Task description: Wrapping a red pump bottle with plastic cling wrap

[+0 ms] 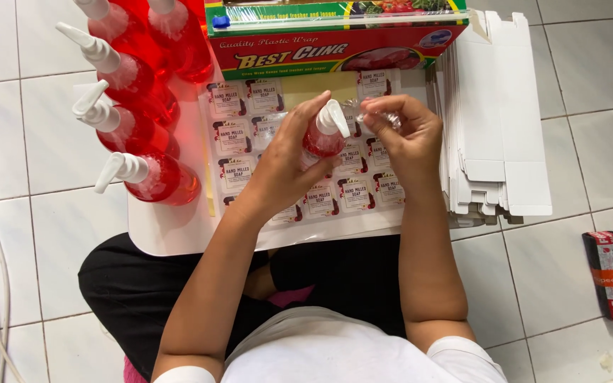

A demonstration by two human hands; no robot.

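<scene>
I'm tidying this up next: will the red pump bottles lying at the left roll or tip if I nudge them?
The pump bottles lie on their sides and look round, so they would probably roll. Each seems full of red liquid, so likely heavy for its size. The one in the left hand has a narrow neck under a white pump, so upright it may tip easily.

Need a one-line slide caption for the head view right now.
Left hand grips a red pump bottle while right hand holds clear wrap over a label sheet.
</scene>
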